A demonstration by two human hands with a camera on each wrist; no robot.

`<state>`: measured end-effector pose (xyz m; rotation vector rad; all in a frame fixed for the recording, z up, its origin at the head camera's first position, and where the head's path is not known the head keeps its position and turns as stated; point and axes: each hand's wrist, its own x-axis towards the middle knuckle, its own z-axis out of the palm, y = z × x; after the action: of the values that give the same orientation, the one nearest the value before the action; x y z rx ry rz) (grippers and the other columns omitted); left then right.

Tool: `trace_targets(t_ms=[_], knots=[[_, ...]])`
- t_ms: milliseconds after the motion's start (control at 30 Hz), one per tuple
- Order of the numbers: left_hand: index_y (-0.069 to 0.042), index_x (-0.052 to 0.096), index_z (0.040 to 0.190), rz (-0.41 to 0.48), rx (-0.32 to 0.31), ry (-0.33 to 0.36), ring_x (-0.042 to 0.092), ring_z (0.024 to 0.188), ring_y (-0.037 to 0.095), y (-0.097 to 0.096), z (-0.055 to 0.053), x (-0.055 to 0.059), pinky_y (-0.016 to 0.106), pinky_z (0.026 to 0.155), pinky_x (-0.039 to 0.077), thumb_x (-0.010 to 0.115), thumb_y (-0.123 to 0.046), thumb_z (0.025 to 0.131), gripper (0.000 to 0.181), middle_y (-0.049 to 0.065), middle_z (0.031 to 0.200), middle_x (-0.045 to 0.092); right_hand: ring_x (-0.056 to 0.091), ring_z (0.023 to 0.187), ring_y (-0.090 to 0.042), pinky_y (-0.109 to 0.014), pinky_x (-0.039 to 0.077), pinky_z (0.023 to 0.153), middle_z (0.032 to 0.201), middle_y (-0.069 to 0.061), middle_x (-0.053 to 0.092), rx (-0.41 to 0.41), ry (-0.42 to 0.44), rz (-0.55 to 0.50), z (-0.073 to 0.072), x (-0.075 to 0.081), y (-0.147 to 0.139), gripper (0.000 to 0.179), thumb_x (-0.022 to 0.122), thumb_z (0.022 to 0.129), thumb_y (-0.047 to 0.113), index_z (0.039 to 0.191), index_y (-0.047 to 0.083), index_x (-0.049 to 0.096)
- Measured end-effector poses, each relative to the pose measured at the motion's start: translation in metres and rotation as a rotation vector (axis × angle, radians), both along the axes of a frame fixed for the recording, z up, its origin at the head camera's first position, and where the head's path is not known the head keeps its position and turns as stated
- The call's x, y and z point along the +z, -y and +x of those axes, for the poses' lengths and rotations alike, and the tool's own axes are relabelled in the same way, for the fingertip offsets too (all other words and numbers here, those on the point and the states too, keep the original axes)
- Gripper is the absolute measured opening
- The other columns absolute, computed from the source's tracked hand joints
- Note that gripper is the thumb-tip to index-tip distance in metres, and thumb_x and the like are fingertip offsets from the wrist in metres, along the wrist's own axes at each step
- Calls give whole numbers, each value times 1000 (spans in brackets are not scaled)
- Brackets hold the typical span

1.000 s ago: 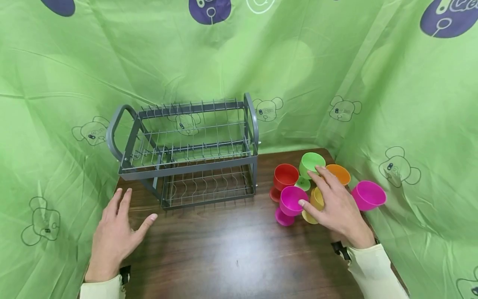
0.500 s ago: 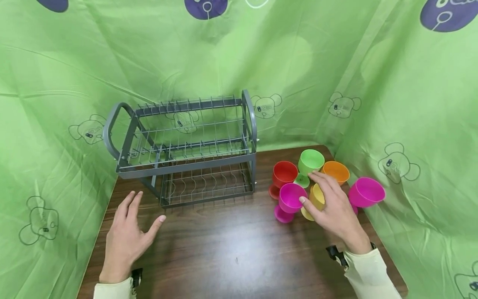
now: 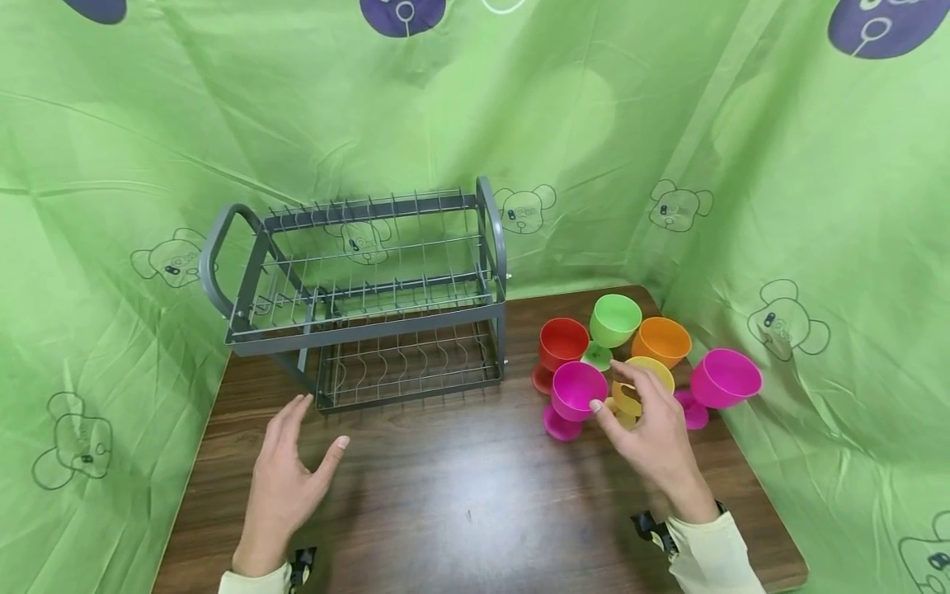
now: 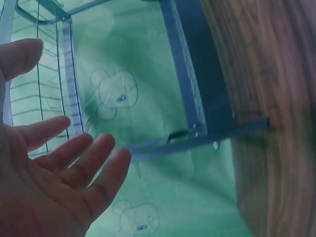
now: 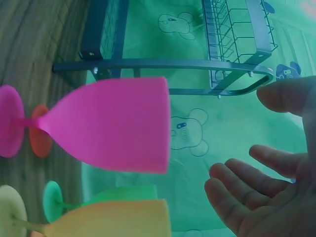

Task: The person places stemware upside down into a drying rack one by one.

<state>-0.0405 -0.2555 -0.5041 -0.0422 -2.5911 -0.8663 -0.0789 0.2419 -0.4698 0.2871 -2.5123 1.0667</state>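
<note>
My left hand [image 3: 285, 487] hovers over the table in front of the rack's left end, fingers loosely extended and thumb spread, holding nothing. The left wrist view shows its palm apart from the metal frame. My right hand [image 3: 656, 437] is held above the near side of a group of plastic goblets, also holding nothing. Its thumb and fingers are parted, over the yellow goblet [image 3: 651, 376] and beside the front magenta goblet [image 3: 579, 392]. In the right wrist view a gap separates the hand from the magenta goblet's rim [image 5: 160, 126]. The hand partly hides the yellow goblet.
Behind stand a red goblet [image 3: 562, 342], a green goblet [image 3: 614, 322] and an orange goblet [image 3: 660, 342]. Another magenta goblet [image 3: 726, 379] is at the right edge. The grey two-tier dish rack [image 3: 371, 328] stands back left, before a green curtain [image 3: 594, 165].
My left hand has moved right across the table. The right hand has drawn back slightly towards me, uncovering more of the yellow goblet. The goblets and rack stay in place as the head view shifts slightly.
</note>
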Motion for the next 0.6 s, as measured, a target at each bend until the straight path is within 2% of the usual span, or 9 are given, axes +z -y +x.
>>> trace_targets(t_ms=[100, 267, 367, 500, 600], knots=[[-11, 46, 159, 17, -12, 12, 51, 140, 46, -9, 1, -2, 65, 99, 50, 87, -25, 88, 84, 21, 159, 47, 71, 112, -33, -3, 48, 97, 133, -14, 68, -30, 12, -59, 3, -4, 2, 63, 87, 84, 9, 141, 4, 62], [-13, 45, 159, 41, -6, 48, 56, 137, 36, -20, 3, -3, 51, 94, 56, 86, -25, 90, 82, 16, 160, 48, 74, 110, -32, -4, 50, 94, 128, -12, 72, -108, 25, -134, 7, -11, 4, 60, 89, 83, 9, 138, 4, 65], [-14, 45, 160, 81, -28, 79, 55, 137, 34, -25, 5, -3, 54, 95, 58, 84, -26, 92, 79, 15, 160, 47, 76, 107, -22, -6, 53, 93, 124, -11, 75, -150, 27, -182, 11, -17, 7, 59, 90, 81, 8, 135, 4, 67], [-15, 44, 160, 136, -57, 112, 54, 138, 33, -30, 6, -4, 57, 98, 58, 81, -26, 95, 76, 14, 160, 47, 72, 109, -6, -11, 56, 93, 124, -13, 75, -159, 10, -261, 14, -26, 12, 60, 91, 80, 6, 135, 3, 68], [-17, 46, 159, 171, -64, 119, 55, 138, 29, -33, 6, -5, 38, 100, 58, 81, -25, 95, 73, 11, 158, 50, 69, 112, -3, -13, 56, 95, 126, -15, 73, -155, -14, -310, 16, -35, 15, 62, 92, 79, 5, 135, 2, 67]])
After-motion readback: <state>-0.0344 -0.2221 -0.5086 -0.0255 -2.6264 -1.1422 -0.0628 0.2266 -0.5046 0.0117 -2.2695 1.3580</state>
